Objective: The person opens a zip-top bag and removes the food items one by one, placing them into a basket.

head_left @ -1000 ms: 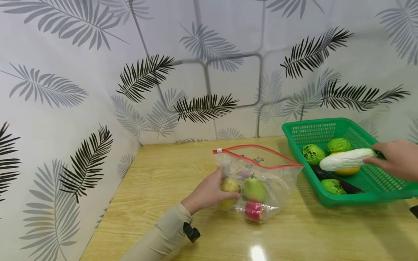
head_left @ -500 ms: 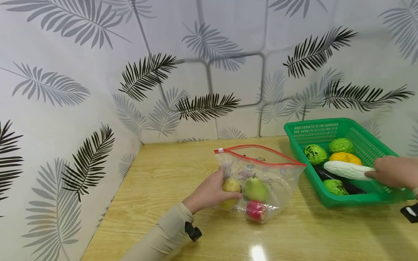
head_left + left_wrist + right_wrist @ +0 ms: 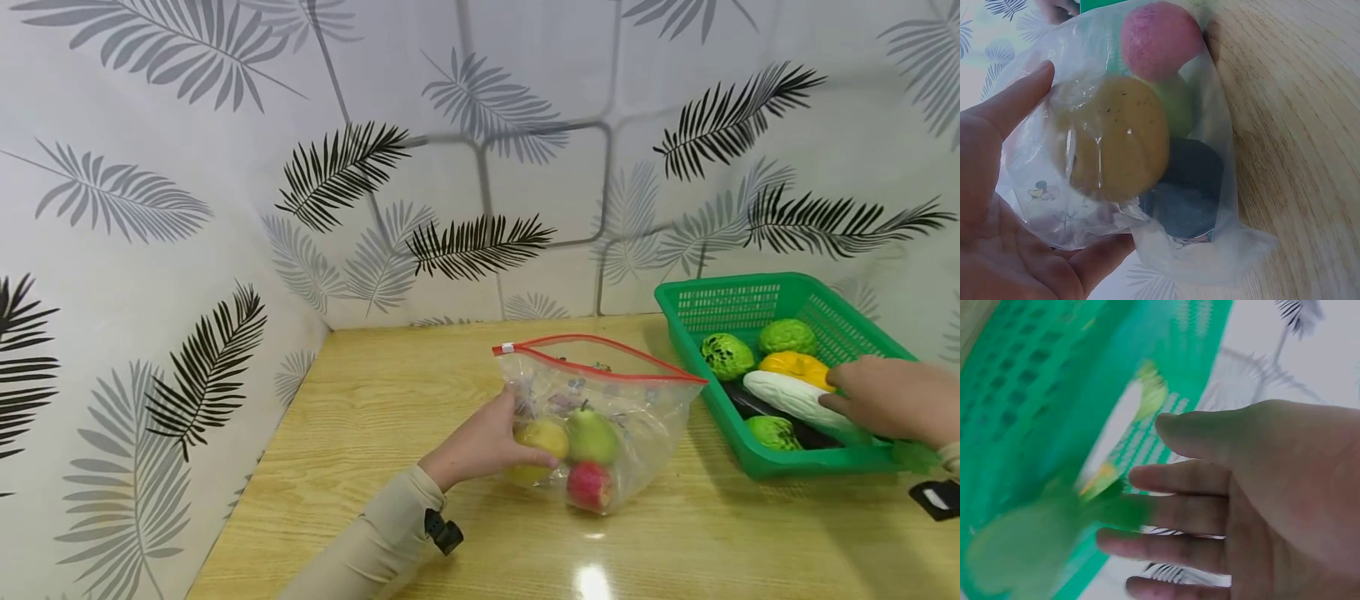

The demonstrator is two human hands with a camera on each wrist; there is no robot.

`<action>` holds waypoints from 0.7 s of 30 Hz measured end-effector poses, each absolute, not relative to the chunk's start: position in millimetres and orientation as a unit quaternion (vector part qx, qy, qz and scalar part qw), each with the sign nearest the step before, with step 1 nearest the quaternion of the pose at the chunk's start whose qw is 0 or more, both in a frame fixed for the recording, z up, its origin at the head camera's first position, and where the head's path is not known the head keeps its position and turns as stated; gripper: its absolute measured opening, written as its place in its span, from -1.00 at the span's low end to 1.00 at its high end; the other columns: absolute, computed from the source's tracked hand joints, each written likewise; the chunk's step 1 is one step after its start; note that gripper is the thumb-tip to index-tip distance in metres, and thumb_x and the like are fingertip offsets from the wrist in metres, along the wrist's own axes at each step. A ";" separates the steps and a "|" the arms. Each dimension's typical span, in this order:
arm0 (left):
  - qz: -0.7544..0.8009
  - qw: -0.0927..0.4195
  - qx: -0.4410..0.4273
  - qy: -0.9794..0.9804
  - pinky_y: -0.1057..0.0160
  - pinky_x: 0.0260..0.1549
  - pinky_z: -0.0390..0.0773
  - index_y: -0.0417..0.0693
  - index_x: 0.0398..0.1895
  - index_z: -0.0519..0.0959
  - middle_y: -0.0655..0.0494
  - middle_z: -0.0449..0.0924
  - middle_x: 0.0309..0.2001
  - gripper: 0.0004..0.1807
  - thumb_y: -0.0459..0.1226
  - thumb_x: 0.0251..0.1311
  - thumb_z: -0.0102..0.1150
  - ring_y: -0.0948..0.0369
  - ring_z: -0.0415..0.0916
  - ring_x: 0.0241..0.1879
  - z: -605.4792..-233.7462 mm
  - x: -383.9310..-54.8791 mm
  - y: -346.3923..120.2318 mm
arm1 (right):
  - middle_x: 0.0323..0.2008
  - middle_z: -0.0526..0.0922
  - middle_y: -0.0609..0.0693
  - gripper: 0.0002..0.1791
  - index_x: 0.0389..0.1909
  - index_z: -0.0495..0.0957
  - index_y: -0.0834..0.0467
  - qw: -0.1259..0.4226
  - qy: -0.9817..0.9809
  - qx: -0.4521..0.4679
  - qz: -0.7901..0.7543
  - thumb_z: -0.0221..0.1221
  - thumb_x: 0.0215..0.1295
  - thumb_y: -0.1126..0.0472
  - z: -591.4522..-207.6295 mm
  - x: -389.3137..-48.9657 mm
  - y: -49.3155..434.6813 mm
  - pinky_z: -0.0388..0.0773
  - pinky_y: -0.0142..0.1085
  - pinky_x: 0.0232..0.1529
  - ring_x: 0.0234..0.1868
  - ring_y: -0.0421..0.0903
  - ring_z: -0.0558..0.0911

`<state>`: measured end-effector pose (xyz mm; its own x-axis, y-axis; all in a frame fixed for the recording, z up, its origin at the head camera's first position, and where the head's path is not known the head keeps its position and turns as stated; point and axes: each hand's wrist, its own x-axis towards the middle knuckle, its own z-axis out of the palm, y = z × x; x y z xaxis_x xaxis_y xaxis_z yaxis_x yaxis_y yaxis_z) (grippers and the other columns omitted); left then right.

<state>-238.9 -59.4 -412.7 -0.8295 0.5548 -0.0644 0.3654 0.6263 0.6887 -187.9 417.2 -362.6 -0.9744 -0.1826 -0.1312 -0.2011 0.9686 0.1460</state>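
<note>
On the table, a clear zip bag (image 3: 652, 433) with a red seal gapes at its top. My left hand (image 3: 483, 442) grips the bag's left side, its thumb in front, around a yellow fruit (image 3: 543, 437) inside. A green pear (image 3: 592, 435) and a red-pink fruit (image 3: 589, 486) also lie in the bag. In the left wrist view a dark piece (image 3: 1188, 187) shows through the plastic; its kind is unclear. My right hand (image 3: 1241, 494) has straight fingers and hovers over the green basket (image 3: 678, 312), beside a long white vegetable (image 3: 795, 397) with green leaves (image 3: 1022, 550).
Green bumpy fruits (image 3: 726, 357), a yellow-orange squash-like piece (image 3: 795, 367) and a dark eggplant (image 3: 742, 402) share the basket. The wooden table (image 3: 390, 383) meets a leaf-patterned curtain (image 3: 450, 192) behind and at the left.
My right hand has lowered the white vegetable into the basket and let go of it. In the bag, the yellow fruit has shifted slightly right against the pear.
</note>
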 end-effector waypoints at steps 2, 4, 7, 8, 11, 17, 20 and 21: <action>0.344 0.140 0.259 0.892 -0.01 0.35 0.36 -0.20 0.62 -0.23 -0.22 0.16 0.52 0.45 0.28 -0.09 0.48 -0.05 0.27 0.44 -412.7 -238.7 -59.7 | -0.53 0.59 -0.01 -0.78 -0.35 0.62 0.26 0.021 0.990 -0.111 0.088 0.24 0.35 0.16 -351.9 -185.4 398.2 0.53 -0.04 -0.44 -0.53 -0.06 0.54; 0.341 0.142 0.259 0.892 0.01 0.29 0.43 -0.19 0.62 -0.18 -0.22 0.26 0.47 0.43 0.30 -0.10 0.47 -0.03 0.35 0.39 -412.5 -238.7 -59.9 | -0.39 0.70 0.05 -0.77 -0.18 0.67 0.25 -0.026 0.988 -0.127 0.081 0.27 0.33 0.15 -341.0 -182.8 376.1 0.58 0.02 -0.40 -0.43 0.00 0.64; 0.340 0.143 0.257 0.893 0.02 0.18 0.52 -0.21 0.60 -0.09 -0.19 0.40 0.37 0.38 0.29 -0.09 0.47 0.00 0.45 0.30 -413.0 -238.7 -60.0 | -0.22 0.76 0.09 -0.73 -0.05 0.68 0.18 -0.116 0.976 -0.176 0.051 0.30 0.29 0.16 -327.4 -180.0 343.1 0.62 0.05 -0.31 -0.27 0.08 0.70; 0.340 0.143 0.257 0.893 0.02 0.17 0.53 -0.21 0.60 -0.07 -0.19 0.40 0.36 0.37 0.29 -0.09 0.47 0.00 0.45 0.29 -413.2 -238.7 -60.1 | -0.19 0.76 0.07 -0.74 -0.04 0.69 0.14 -0.137 0.970 -0.195 0.038 0.31 0.28 0.17 -322.8 -179.4 332.3 0.63 0.04 -0.29 -0.23 0.07 0.71; 0.342 0.146 0.254 0.893 0.01 0.17 0.52 -0.22 0.59 -0.04 -0.18 0.38 0.37 0.35 0.29 -0.09 0.47 0.01 0.42 0.31 -413.7 -238.6 -60.3 | -0.16 0.76 0.02 -0.74 -0.03 0.69 0.08 -0.185 0.949 -0.254 0.001 0.33 0.26 0.20 -311.9 -179.5 304.7 0.65 0.02 -0.24 -0.17 0.04 0.71; 0.338 0.145 0.251 0.895 0.02 0.15 0.54 -0.23 0.57 0.00 -0.15 0.42 0.34 0.32 0.29 -0.08 0.46 0.00 0.44 0.30 -414.5 -238.1 -59.5 | -0.08 0.74 -0.05 -0.74 0.03 0.69 0.07 -0.168 0.931 -0.321 -0.049 0.27 0.34 0.27 -301.2 -192.0 257.0 0.66 -0.06 -0.09 -0.06 -0.06 0.70; 0.337 0.145 0.246 0.897 0.01 0.17 0.53 -0.23 0.58 -0.03 -0.16 0.42 0.35 0.35 0.29 -0.08 0.46 0.00 0.44 0.30 -413.7 -237.2 -59.1 | -0.10 0.75 -0.07 -0.76 0.02 0.68 0.08 -0.121 0.929 -0.342 -0.070 0.19 0.40 0.32 -302.1 -205.5 236.8 0.66 -0.09 -0.06 -0.07 -0.10 0.71; 0.338 0.146 0.245 0.897 0.00 0.18 0.52 -0.24 0.59 -0.04 -0.16 0.40 0.36 0.36 0.29 -0.08 0.46 -0.01 0.43 0.31 -413.6 -237.1 -58.9 | -0.12 0.75 -0.10 -0.76 0.00 0.69 0.07 -0.100 0.929 -0.348 -0.079 0.17 0.42 0.33 -303.2 -210.8 231.0 0.66 -0.12 -0.07 -0.09 -0.12 0.71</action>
